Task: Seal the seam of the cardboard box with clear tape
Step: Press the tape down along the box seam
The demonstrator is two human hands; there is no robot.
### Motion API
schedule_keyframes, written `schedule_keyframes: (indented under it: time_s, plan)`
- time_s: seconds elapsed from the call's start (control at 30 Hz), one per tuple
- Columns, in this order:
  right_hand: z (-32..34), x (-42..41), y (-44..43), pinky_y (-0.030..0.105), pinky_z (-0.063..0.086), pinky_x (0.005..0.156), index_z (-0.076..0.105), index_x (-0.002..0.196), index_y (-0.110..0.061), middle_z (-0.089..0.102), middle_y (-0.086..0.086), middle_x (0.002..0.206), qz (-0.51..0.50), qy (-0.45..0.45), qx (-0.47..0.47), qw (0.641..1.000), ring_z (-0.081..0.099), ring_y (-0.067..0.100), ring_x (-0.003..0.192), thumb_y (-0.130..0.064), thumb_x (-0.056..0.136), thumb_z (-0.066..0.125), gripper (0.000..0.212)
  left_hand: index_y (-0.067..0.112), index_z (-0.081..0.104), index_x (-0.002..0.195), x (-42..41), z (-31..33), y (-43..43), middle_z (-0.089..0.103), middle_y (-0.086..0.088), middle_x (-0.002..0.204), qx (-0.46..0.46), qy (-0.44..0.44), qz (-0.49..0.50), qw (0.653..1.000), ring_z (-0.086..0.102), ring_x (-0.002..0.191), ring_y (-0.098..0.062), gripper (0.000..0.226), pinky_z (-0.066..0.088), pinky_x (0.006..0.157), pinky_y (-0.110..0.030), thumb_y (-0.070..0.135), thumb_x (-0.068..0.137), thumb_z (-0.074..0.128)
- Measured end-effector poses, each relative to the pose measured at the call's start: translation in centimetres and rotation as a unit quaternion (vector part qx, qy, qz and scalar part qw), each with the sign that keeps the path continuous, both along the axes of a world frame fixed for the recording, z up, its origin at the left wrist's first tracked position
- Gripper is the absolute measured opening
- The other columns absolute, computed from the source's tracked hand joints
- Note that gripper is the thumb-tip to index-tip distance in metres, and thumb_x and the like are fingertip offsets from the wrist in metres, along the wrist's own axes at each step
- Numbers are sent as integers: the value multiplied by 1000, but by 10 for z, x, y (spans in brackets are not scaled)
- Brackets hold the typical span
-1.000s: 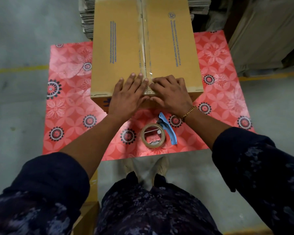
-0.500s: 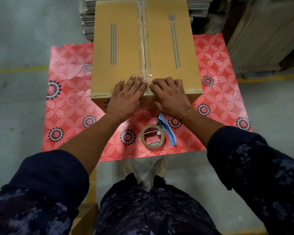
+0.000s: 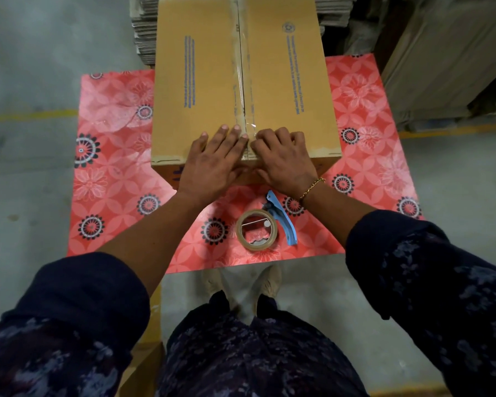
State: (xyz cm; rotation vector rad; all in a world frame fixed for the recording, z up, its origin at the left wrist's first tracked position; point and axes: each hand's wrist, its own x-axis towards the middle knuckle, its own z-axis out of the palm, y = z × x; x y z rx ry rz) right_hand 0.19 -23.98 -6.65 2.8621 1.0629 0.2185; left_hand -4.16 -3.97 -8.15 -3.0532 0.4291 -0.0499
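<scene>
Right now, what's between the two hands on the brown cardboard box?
Head view: only the clear-taped centre seam of the brown cardboard box separates left hand and right hand.

A grey concrete floor (image 3: 35, 67) is seen, marked by a yellow painted line (image 3: 26, 117) running across on the left and again on the right. A low table is covered by a red cloth (image 3: 112, 173) printed with pale flowers and dark rosettes. A stack of flattened cardboard sheets (image 3: 143, 27) is piled behind it, and large pale cartons (image 3: 447, 53) are stood at the upper right. The scene is dimly lit.
</scene>
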Motion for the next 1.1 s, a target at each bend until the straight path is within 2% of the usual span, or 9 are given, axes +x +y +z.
schedule_keyframes:
  time_s: [0.1,0.2,0.53,0.63,0.73,0.87,0.93,1.0,1.1]
  plan:
    - [3,2,-4,45,37,81,53,122,-18,56,4,129,11,5,8,1000,52,31,107,-51,81,63,53,19,26,158,0,0,0,29,-4,166,14,1,-6,1000,28,153,-25,70,29,114,-53,45,96,44]
    - [6,10,-8,45,37,80,55,120,-19,57,4,127,34,9,11,999,51,31,106,-62,90,48,53,18,25,158,0,0,0,28,-5,166,19,-6,-8,1000,28,153,-26,70,29,114,-53,44,96,44]
    - [2,2,-6,44,38,79,55,126,-17,59,5,130,32,0,3,999,54,32,104,-37,86,58,45,16,25,158,-1,1,-2,26,-6,167,21,-1,-12,1000,26,153,-28,68,30,114,-54,33,97,48]
    - [3,-2,-4,42,36,82,54,129,-19,56,1,136,3,21,8,1000,52,30,108,-25,76,61,54,16,24,158,-3,1,-2,25,-6,167,16,0,-9,1000,25,154,-28,69,28,116,-54,31,96,49]
    - [11,-8,-9,40,37,88,51,134,-21,52,1,143,0,43,42,998,48,28,120,-29,76,63,60,17,21,159,-3,3,-3,22,-5,168,4,0,-5,1000,22,155,-28,73,26,118,-54,25,93,53]
    - [15,-30,-21,41,40,84,61,124,-17,62,4,129,3,-6,136,991,53,27,114,-31,88,58,39,17,17,160,-8,10,-3,18,-8,169,-15,9,-6,1000,15,156,-31,88,19,123,-54,18,82,58]
    - [12,-40,-28,41,44,75,64,110,-16,67,5,106,-18,36,187,982,58,28,96,-29,89,57,26,16,20,159,-19,13,-7,20,-11,168,-29,-9,14,999,15,156,-32,90,19,123,-54,23,79,60]
    - [1,-48,-37,38,48,65,63,93,-19,67,1,87,-66,131,220,964,62,26,83,-31,89,56,15,16,34,152,-37,11,-12,35,-12,159,-71,-52,33,996,31,147,-33,76,30,115,-51,31,82,58]
    - [-23,-55,-52,34,48,63,66,88,-20,69,-2,86,-128,270,213,930,65,22,81,-31,85,57,14,14,56,130,-68,-6,-19,57,-10,126,-178,-63,49,981,53,113,-33,49,46,89,-47,35,86,59]
